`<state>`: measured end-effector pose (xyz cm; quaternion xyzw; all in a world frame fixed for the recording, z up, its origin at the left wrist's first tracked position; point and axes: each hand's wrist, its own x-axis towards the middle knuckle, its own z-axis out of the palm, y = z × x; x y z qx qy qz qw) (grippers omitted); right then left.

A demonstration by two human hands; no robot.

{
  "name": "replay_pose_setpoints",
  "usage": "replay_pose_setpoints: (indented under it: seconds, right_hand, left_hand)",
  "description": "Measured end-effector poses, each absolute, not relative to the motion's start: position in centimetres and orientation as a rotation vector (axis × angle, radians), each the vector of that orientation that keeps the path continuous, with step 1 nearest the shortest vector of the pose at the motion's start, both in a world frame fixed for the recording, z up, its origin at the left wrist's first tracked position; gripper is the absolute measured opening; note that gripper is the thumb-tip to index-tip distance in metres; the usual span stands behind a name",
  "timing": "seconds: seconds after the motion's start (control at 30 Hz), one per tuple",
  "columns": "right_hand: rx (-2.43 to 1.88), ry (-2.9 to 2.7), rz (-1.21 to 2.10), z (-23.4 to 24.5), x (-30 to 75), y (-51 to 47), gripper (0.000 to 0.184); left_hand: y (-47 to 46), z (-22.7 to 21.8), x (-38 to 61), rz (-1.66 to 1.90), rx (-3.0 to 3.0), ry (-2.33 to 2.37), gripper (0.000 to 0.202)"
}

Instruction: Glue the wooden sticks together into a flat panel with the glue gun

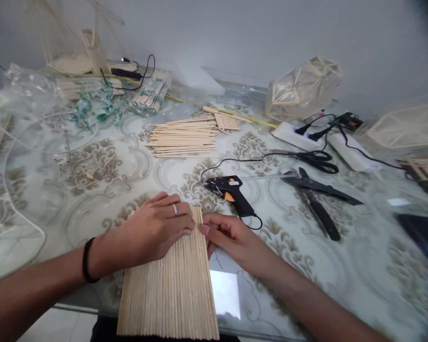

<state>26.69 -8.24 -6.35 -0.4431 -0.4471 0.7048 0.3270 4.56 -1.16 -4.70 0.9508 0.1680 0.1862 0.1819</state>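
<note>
A flat mat of thin wooden sticks laid side by side point(171, 294) lies at the near edge of the glass table. My left hand point(153, 230), with a ring and a black wristband, rests palm down on the mat's upper left part, fingers flat and together. My right hand point(231, 237) is at the mat's upper right edge, fingers curled, pinching the outermost stick at that edge.
A black and orange glue gun point(231, 190) lies just beyond my right hand, its cord trailing. Black pliers point(316, 199), scissors point(317, 159) and a white power strip point(296, 135) sit to the right. A loose stick pile point(185, 137) and stick-frame models point(303, 90) lie farther back.
</note>
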Motion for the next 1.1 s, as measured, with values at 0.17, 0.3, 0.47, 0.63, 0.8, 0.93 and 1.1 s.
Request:
replay_pose_setpoints:
  seconds: [0.17, 0.3, 0.47, 0.63, 0.8, 0.93, 1.1]
  right_hand:
    - [-1.137, -1.158, 1.882, -6.2, 26.6, -8.3, 0.039]
    - [-1.164, -1.158, 1.886, -6.3, 26.7, -8.4, 0.035]
    - [-1.140, -1.131, 1.903, -6.3, 26.6, -8.6, 0.029]
    - [-1.146, -1.085, 1.908, -6.0, 26.3, -8.5, 0.033]
    - [-1.154, -1.057, 1.902, -6.0, 26.4, -8.7, 0.037]
    - [-1.168, -1.022, 1.910, -6.4, 26.4, -8.8, 0.040]
    - [-1.157, -1.023, 1.913, -6.7, 26.6, -8.8, 0.038]
  left_hand:
    - [-1.5, -5.5, 4.8, 0.456, 2.815, 0.483, 0.017]
    - [-1.8, -6.1, 5.0, 0.394, 2.892, 0.504, 0.013]
    - [-2.0, -6.1, 5.1, 0.381, 2.930, 0.521, 0.018]
    - [-2.0, -6.0, 5.0, 0.407, 2.843, 0.553, 0.025]
    - [-2.3, -6.0, 5.2, 0.461, 2.754, 0.568, 0.028]
    - [-1.6, -4.7, 5.1, 0.665, 2.658, 0.604, 0.026]
    - [0.6, -2.9, 3.8, 0.842, 2.413, 0.804, 0.022]
